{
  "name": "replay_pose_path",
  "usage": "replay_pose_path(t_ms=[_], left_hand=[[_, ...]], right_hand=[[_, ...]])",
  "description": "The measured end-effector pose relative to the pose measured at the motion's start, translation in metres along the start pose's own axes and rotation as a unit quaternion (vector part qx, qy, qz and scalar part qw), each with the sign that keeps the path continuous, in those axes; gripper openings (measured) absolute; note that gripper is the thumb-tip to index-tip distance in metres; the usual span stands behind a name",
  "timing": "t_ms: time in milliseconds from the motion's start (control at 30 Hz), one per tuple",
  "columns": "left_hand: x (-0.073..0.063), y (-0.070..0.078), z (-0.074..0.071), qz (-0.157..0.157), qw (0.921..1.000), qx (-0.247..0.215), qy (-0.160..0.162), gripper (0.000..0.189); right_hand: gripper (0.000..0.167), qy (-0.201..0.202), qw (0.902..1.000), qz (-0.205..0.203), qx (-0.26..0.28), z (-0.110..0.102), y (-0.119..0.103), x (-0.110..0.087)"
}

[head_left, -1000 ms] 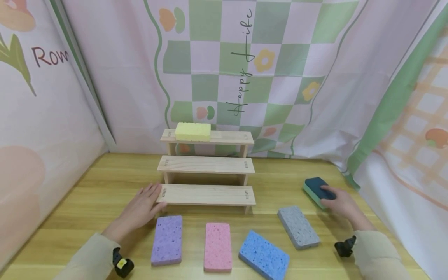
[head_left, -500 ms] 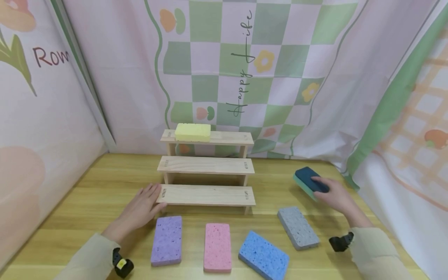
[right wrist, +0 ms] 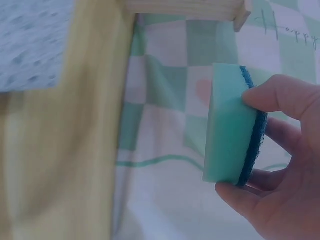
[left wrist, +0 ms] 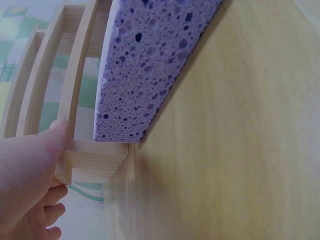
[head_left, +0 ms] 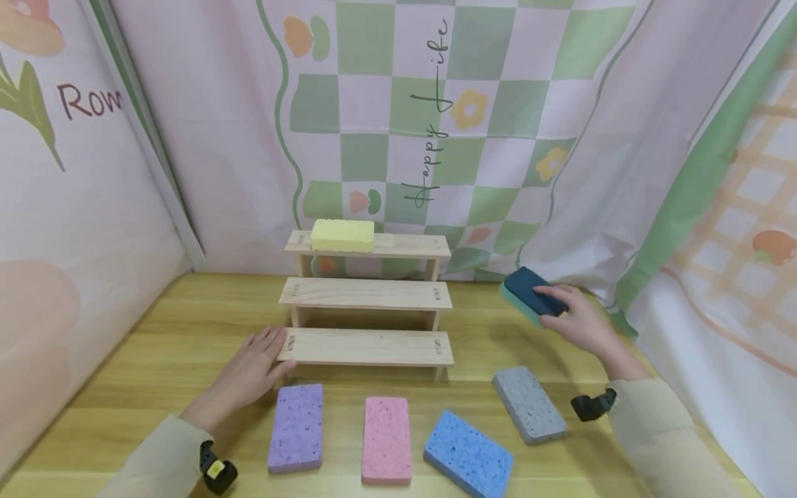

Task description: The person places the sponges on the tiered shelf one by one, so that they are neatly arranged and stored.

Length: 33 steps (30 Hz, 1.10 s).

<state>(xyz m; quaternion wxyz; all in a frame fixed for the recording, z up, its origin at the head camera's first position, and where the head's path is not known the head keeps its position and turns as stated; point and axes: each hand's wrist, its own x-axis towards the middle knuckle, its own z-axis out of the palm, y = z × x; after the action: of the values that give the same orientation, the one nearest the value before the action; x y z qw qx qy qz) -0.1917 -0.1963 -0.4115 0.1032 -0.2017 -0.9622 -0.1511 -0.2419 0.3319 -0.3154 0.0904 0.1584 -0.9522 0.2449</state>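
Observation:
In the head view, my right hand (head_left: 582, 321) holds a sponge (head_left: 529, 294) with a dark blue scouring side and a mint green body, raised above the table at the right. The right wrist view shows the thumb and fingers gripping the edges of that two-layer sponge (right wrist: 230, 130). My left hand (head_left: 249, 370) grips the left end of the lowest step of a three-tier wooden stand (head_left: 367, 346); its thumb (left wrist: 57, 135) lies along the front edge of the step. A pale yellow sponge (head_left: 342, 236) sits on the top tier, left of centre.
Before the stand lie a purple sponge (head_left: 297, 429), a pink sponge (head_left: 387, 440), a blue sponge (head_left: 469, 453) and a grey sponge (head_left: 529, 406) on the wooden table (head_left: 149, 360). Patterned cloth (head_left: 236, 138) hangs behind and at both sides.
My right hand has lifted the blue-and-green sponge off the table and carried it up, back and to the left. The left hand stays at the stand.

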Motion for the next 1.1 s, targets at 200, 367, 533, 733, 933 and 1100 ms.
replay_pose_path(t_ms=[200, 367, 533, 733, 933, 1100], left_hand=[[0.0, -0.001, 0.001, 0.001, 1.0, 0.004, -0.002, 0.064], [0.0, 0.0, 0.001, -0.001, 1.0, 0.004, -0.005, 0.064], [0.0, 0.0, 0.001, -0.002, 1.0, 0.004, -0.004, 0.064], [0.0, 0.0, 0.001, 0.0, 1.0, 0.009, -0.003, 0.064], [0.0, -0.001, 0.001, 0.0, 1.0, 0.008, -0.001, 0.064], [0.0, -0.001, 0.002, 0.001, 1.0, 0.01, -0.001, 0.064]], right_hand=[[0.051, -0.005, 0.9999, -0.002, 0.01, -0.013, -0.021, 0.016], [0.051, 0.005, 0.999, -0.021, 0.04, -0.024, -0.033, 0.028], [0.052, 0.009, 0.9988, -0.026, 0.04, -0.032, -0.04, 0.04], [0.053, 0.007, 0.9989, -0.032, 0.035, -0.035, -0.048, 0.051], [0.051, 0.01, 0.9971, -0.068, 0.033, -0.032, -0.059, 0.063], [0.051, -0.002, 0.996, -0.088, 0.014, -0.028, -0.072, 0.075]])
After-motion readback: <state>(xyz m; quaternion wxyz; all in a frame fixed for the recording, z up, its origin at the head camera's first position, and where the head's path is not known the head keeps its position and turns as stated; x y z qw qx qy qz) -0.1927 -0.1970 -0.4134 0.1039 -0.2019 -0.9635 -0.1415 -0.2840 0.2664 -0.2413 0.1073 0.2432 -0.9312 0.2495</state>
